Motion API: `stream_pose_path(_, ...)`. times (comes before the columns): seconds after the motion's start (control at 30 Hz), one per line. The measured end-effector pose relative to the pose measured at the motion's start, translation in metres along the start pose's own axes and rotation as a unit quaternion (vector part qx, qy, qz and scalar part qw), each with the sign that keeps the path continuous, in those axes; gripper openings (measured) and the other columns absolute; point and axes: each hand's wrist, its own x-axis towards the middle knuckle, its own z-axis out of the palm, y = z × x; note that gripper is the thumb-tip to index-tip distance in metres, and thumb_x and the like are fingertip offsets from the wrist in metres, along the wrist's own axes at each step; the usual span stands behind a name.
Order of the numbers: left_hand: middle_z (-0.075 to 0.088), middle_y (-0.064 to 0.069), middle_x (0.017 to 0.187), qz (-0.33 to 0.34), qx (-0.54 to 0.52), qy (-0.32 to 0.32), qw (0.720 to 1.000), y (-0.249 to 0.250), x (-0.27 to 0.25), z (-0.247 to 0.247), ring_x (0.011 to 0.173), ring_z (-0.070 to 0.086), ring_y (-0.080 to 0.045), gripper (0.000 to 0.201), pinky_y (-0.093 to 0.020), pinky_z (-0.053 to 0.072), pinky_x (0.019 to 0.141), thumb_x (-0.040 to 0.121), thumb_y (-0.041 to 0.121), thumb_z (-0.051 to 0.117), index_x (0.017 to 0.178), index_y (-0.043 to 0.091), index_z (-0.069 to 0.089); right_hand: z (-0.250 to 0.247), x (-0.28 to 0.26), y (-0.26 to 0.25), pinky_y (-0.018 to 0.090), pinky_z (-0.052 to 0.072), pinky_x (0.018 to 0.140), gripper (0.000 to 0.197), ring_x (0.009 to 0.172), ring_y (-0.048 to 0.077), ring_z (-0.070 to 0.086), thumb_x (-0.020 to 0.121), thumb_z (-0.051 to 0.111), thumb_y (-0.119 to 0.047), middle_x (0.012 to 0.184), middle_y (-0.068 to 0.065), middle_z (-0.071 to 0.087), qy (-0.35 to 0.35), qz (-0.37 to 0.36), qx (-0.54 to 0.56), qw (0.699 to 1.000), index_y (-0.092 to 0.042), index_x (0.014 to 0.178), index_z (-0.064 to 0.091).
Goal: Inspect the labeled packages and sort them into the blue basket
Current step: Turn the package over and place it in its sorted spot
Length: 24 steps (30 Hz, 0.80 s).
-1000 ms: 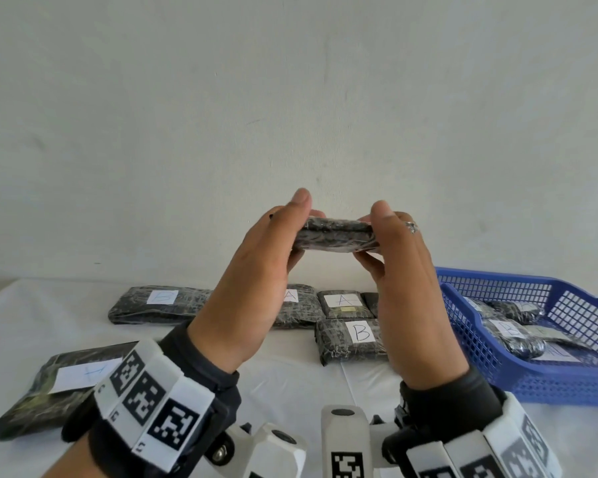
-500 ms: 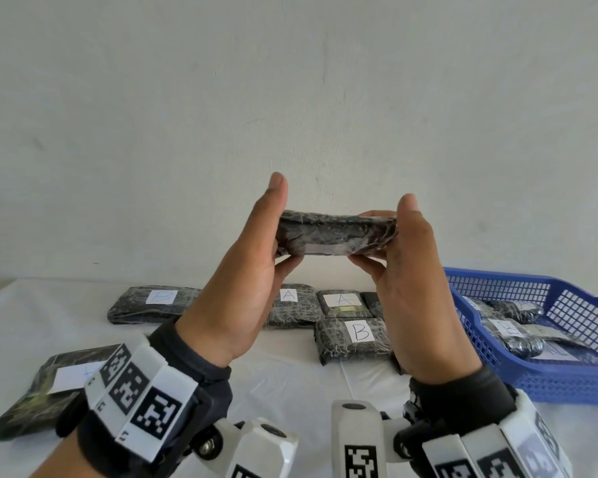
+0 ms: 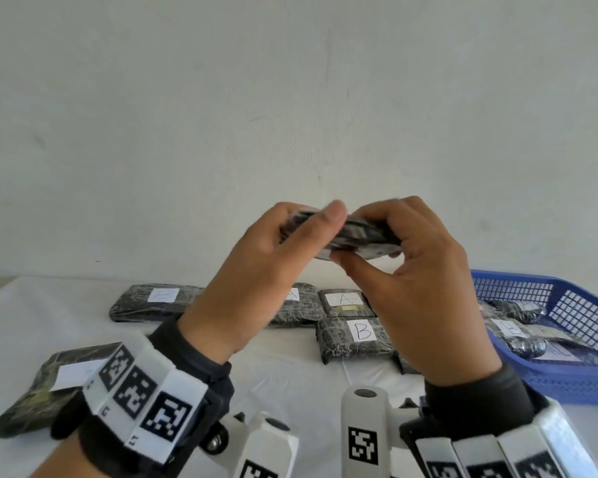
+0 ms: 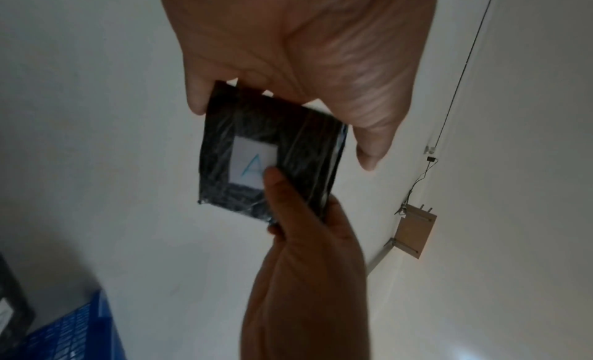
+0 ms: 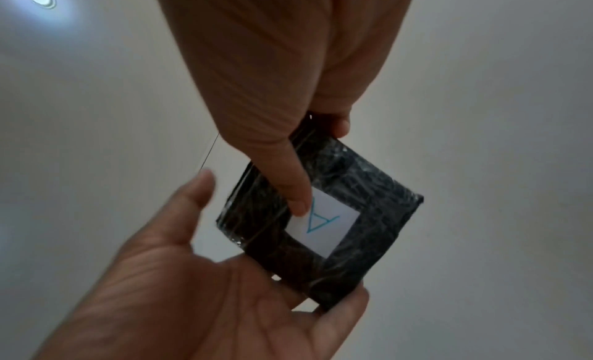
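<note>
From my remote seat, starting at the left, my left hand (image 3: 256, 270) now curls over the small black wrapped package (image 3: 356, 236) with its thumb laid across the near edge, where half a second ago that thumb stood upright against the package's end. The package has come down from its higher, flatter pose and sits closer between both palms, held up in the air above the tabletop (image 3: 32, 305). Its white label (image 5: 324, 226), marked A in blue, faces down toward the wrist cameras, so I judge I am turning it to read the letter. My right hand (image 3: 425, 288) has closed in too: its grip pinches the package, thumb tip on the label side and fingers (image 5: 337, 124) wrapped behind. Both grips hold the same package, neither slack. Below, other labelled packages lie in a row, one marked B (image 3: 356, 336) nearest. Further right stands the blue basket (image 3: 584, 339) with several packages already inside. The inspection looks nearly done to me; carrying it right to the basket should follow.
</note>
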Motion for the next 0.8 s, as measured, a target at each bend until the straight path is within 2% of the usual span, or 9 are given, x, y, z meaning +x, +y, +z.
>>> stream_pose_path(0.07,0.073,-0.011,0.114,0.014,-0.003,0.035,0.999,-0.001,0.000,0.002,0.113,0.066,-0.025,0.062,-0.054,0.048,0.109,0.080,0.073,0.057,0.108,0.021,0.073,0.003,-0.001,-0.002,0.015,0.048,0.083,0.041,0.095,0.006,0.062,0.084,0.085,-0.018,0.102,-0.014,0.065,0.026,0.018,0.062,0.998,-0.029,0.113,0.058)
stream_pose_path(0.13,0.068,-0.021,0.112,0.012,-0.018,0.058,0.998,-0.001,0.002,0.001,0.107,0.066,-0.030,0.063,-0.063,0.046,0.109,0.081,0.070,0.059,0.108,0.014,0.071,0.003,-0.001,-0.006,0.027,0.052,0.091,0.042,0.104,0.009,0.065,0.088,0.079,-0.040,0.106,-0.012,0.066,0.024,0.063,0.161,0.985,-0.030,0.121,0.054)
stream_pose_path(0.23,0.072,-0.016,0.112,0.014,-0.059,0.040,0.997,0.003,0.001,0.000,0.109,0.066,-0.031,0.049,-0.062,0.046,0.110,0.088,0.062,0.059,0.108,0.020,0.075,0.001,-0.001,-0.016,0.021,0.044,0.091,0.039,0.107,-0.009,0.060,0.093,0.054,-0.070,0.110,-0.018,0.068,-0.036,0.144,0.208,0.967,-0.038,0.112,0.064)
stream_pose_path(0.3,0.068,-0.021,0.110,0.018,-0.052,0.031,0.998,0.005,-0.001,0.002,0.107,0.064,-0.033,0.057,-0.063,0.045,0.109,0.086,0.064,0.058,0.108,0.013,0.071,0.003,-0.002,-0.018,0.020,0.044,0.091,0.032,0.101,-0.015,0.062,0.092,0.050,-0.061,0.101,-0.028,0.072,-0.043,0.167,0.255,0.952,-0.038,0.104,0.068)
stream_pose_path(0.37,0.061,-0.022,0.101,0.025,-0.064,0.023,0.997,0.005,-0.002,0.005,0.100,0.062,-0.028,0.056,-0.065,0.042,0.110,0.083,0.064,0.058,0.098,0.011,0.065,0.007,-0.002,-0.015,0.026,0.049,0.094,0.024,0.093,-0.013,0.065,0.102,0.057,-0.049,0.090,-0.029,0.072,-0.024,0.171,0.283,0.943,-0.029,0.102,0.070)
stream_pose_path(0.53,0.058,-0.025,0.097,0.029,-0.071,0.001,0.997,0.005,-0.004,0.010,0.096,0.056,-0.029,0.065,-0.067,0.041,0.108,0.085,0.066,0.056,0.101,0.003,0.057,0.012,-0.002,-0.008,0.019,0.052,0.087,0.030,0.103,0.004,0.072,0.092,0.060,-0.040,0.104,-0.009,0.078,0.007,0.150,0.309,0.939,-0.018,0.109,0.071)
stream_pose_path(0.63,0.053,-0.024,0.091,0.037,-0.082,0.011,0.996,0.005,-0.003,0.012,0.092,0.049,-0.024,0.057,-0.053,0.046,0.095,0.085,0.063,0.058,0.091,0.007,0.053,0.017,-0.001,-0.010,0.028,0.053,0.088,0.032,0.101,0.015,0.071,0.088,0.068,-0.043,0.100,-0.001,0.077,0.035,0.154,0.320,0.934,-0.014,0.102,0.071)
stream_pose_path(0.7,0.051,-0.026,0.089,0.052,-0.084,0.010,0.995,0.006,-0.003,0.013,0.087,0.049,-0.026,0.048,-0.046,0.042,0.091,0.085,0.059,0.058,0.084,0.012,0.051,0.019,-0.001,-0.012,0.042,0.055,0.095,0.044,0.105,0.027,0.070,0.083,0.069,-0.053,0.102,0.006,0.076,0.048,0.161,0.322,0.932,-0.012,0.100,0.070)
stream_pose_path(0.8,0.046,-0.026,0.087,0.046,-0.102,0.011,0.994,0.008,-0.004,0.012,0.087,0.044,-0.027,0.052,-0.055,0.043,0.093,0.084,0.060,0.057,0.084,0.009,0.049,0.020,-0.001,-0.015,0.054,0.053,0.096,0.052,0.106,0.041,0.067,0.082,0.069,-0.054,0.105,0.020,0.073,0.052,0.148,0.314,0.936,-0.005,0.102,0.069)
